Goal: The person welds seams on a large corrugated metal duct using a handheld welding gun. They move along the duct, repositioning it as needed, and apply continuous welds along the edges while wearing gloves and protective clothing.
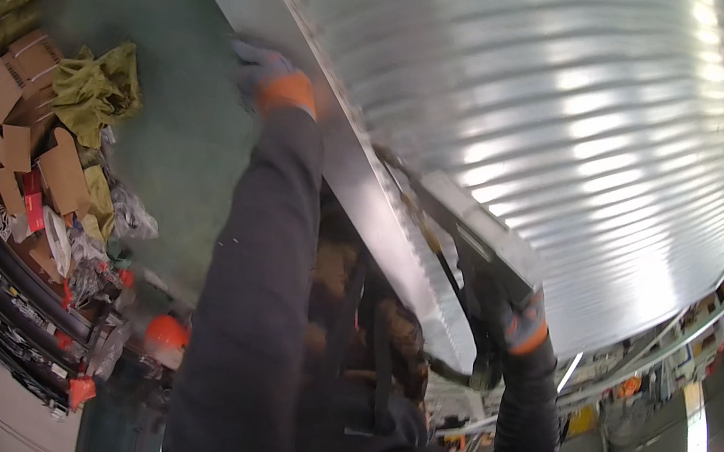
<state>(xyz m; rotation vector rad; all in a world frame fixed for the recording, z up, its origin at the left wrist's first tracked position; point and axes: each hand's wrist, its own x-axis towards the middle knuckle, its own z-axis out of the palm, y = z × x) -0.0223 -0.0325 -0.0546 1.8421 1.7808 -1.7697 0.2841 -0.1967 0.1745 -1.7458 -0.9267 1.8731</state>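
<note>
A large ribbed, silvery metal panel (537, 93) fills the upper right, with a smooth metal rim (338, 141) running diagonally along its near side. My left hand (277, 78), in a grey glove with an orange cuff, is at the rim's outer face. Its fingers look stretched out and apart, though motion smears them. Gloved the same way, my right hand (525, 328) is closed on a black object (486, 295) whose kind I cannot make out. Beside it, a flat-sided metal bar (486, 228) crosses the panel's lower part. A dark strap or hose (436, 239) curves between the bar and the rim.
On the green floor (176, 137) at left lie piled cardboard boxes (65, 171), a crumpled yellow-green sack (97, 91) and clear plastic wrap (132, 214). Dark rails (25, 294) and a round orange-red object (167, 337) are at the lower left. Cluttered shelving (641, 388) stands at right.
</note>
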